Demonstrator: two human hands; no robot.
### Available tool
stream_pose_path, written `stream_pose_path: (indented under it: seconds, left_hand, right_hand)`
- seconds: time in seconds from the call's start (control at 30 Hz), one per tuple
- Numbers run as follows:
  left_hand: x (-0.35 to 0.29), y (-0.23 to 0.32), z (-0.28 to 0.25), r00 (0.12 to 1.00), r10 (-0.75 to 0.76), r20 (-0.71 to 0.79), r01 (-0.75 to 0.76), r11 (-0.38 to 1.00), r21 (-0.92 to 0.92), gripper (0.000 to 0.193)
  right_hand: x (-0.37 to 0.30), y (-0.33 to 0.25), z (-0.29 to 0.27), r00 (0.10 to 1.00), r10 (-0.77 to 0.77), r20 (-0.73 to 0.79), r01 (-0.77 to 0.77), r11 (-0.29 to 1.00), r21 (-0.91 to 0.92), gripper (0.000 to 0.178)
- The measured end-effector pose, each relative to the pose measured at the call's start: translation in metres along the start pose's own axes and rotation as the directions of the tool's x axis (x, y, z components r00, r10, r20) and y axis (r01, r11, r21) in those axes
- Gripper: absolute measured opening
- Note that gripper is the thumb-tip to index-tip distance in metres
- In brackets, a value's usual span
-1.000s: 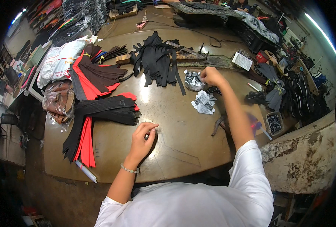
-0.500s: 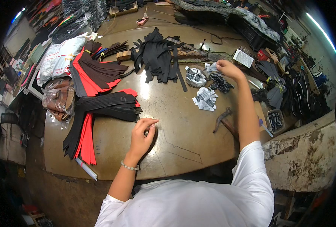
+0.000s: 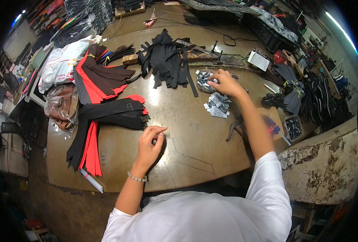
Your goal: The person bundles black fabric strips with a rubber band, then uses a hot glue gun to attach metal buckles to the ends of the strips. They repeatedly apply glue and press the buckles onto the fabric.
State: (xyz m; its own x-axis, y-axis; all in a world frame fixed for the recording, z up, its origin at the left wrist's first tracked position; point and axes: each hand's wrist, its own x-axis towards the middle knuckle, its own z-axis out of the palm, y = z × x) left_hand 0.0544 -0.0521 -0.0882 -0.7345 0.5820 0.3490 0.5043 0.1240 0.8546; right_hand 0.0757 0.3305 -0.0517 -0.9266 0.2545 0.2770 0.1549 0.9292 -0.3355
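Observation:
My right hand point(image 3: 226, 84) reaches over a bowl of small white-and-grey labels point(image 3: 203, 80), its fingertips pinched at the bowl's right side. What it pinches, if anything, is too small to tell. Just nearer lies a loose pile of the same labels point(image 3: 217, 105). A heap of small dark pieces is mostly hidden behind the right hand. My left hand point(image 3: 150, 142), with a bead bracelet on its wrist, rests on the table with fingers curled. Something small and dark shows under its thumb, but I cannot make it out.
Bundles of black strips point(image 3: 114, 111) and red strips point(image 3: 91, 149) lie left. A black strip heap point(image 3: 165, 60) sits at the back. A hammer point(image 3: 236, 128) lies beneath my right forearm. Farther right are a tub of dark pieces point(image 3: 294, 128) and a white card point(image 3: 258, 61).
My right hand has come left and nearer, from holding a white label above the dark pieces to the bowl. That label is no longer clearly visible. The left hand has barely moved.

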Motion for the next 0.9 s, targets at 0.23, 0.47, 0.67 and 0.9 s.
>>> stream_pose_path:
  seconds: [0.23, 0.47, 0.67, 0.9]
  left_hand:
    - [0.0, -0.003, 0.0, 1.0, 0.03, -0.002, -0.03, 0.999, 0.026, 0.018]
    - [0.001, 0.001, 0.0, 1.0, -0.005, 0.008, 0.005, 0.999, 0.035, 0.017]
    - [0.001, 0.002, 0.0, 0.999, -0.023, 0.027, 0.022, 0.999, 0.025, 0.017]
    - [0.002, -0.003, -0.006, 0.999, -0.01, -0.05, 0.018, 0.987, 0.159, 0.018]
  right_hand:
    - [0.005, 0.037, 0.024, 0.799, 0.519, 0.305, -0.601, 0.655, 0.459, 0.029]
    - [-0.006, 0.097, -0.027, 0.879, 0.471, -0.077, -0.395, 0.807, 0.439, 0.023]
    - [0.035, 0.185, -0.039, 0.684, 0.721, -0.114, -0.593, 0.64, 0.488, 0.025]
    - [0.048, 0.148, 0.001, 0.504, 0.819, -0.276, -0.591, 0.56, 0.58, 0.037]
